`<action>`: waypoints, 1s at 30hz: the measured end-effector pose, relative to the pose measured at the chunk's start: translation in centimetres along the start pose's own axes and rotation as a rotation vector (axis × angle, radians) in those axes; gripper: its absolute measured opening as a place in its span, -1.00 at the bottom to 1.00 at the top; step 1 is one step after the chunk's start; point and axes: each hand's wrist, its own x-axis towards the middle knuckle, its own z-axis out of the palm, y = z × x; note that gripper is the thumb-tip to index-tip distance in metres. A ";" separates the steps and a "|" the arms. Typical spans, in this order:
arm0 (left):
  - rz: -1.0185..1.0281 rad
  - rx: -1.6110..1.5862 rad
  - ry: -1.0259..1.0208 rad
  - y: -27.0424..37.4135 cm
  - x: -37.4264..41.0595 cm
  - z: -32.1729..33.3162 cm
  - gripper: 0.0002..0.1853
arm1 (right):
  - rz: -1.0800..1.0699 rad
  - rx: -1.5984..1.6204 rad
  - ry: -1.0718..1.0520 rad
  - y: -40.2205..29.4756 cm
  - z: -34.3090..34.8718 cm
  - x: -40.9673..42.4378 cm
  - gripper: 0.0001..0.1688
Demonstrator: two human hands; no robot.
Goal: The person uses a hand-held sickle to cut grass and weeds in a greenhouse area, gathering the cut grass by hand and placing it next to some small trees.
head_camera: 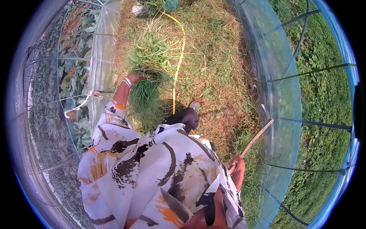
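Observation:
My left hand (136,76), with a pale band at the wrist, grips a thick bunch of green cut grass (147,93). The bunch hangs low over the ground, its long blades spreading toward my body. Just beyond it lies a heap of brighter cut grass (150,47). Out to my right, my right hand (238,163) is closed around the wooden handle of a sickle (256,138). Its curved metal blade (265,111) points away from me, close to the plastic sheeting on that side.
A yellow hose (180,63) runs along the grassy ground (217,71). Clear plastic sheeting (104,45) borders the left, with leafy crops (81,51) behind it. Bluish sheeting (281,100) and metal poles line the right. A white cord (80,107) hangs at left. My shoe (194,106) shows below.

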 end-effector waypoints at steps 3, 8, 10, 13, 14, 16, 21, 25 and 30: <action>0.124 0.080 0.101 -0.9 -0.2 -3.9 -0.43 | 0.072 -0.031 -0.045 -5.2 7.5 2.1 -0.82; 0.219 -0.001 0.129 -1.9 1.4 -12.2 -0.52 | -0.317 -0.724 -0.210 -10.6 19.6 0.2 -0.88; 0.198 0.061 0.237 -0.9 2.0 -14.1 -0.53 | -0.461 -0.908 -0.173 -12.8 25.4 -0.9 -0.86; 0.096 1.097 0.442 2.7 4.8 -14.5 -0.50 | -0.717 -1.236 -0.190 -17.0 35.7 -0.5 -0.63; 0.235 0.735 0.324 4.2 6.2 -14.0 -0.53 | -0.738 -1.302 -0.346 -18.4 39.5 0.3 -0.64; 0.049 1.216 0.248 7.3 9.4 -13.0 -0.41 | -0.753 -1.392 -0.530 -21.6 46.0 2.3 -0.70; 0.321 1.022 0.628 13.3 15.4 -14.7 -0.39 | -0.925 -1.823 -0.702 -29.4 54.7 7.2 -0.65; 0.365 0.682 0.868 15.3 13.5 -18.1 -0.58 | -0.575 -1.989 -0.488 -34.3 56.0 10.6 -0.69; 0.271 -0.079 0.848 19.2 11.5 -20.9 -0.54 | -0.772 -1.958 -0.309 -36.2 61.1 16.4 -0.70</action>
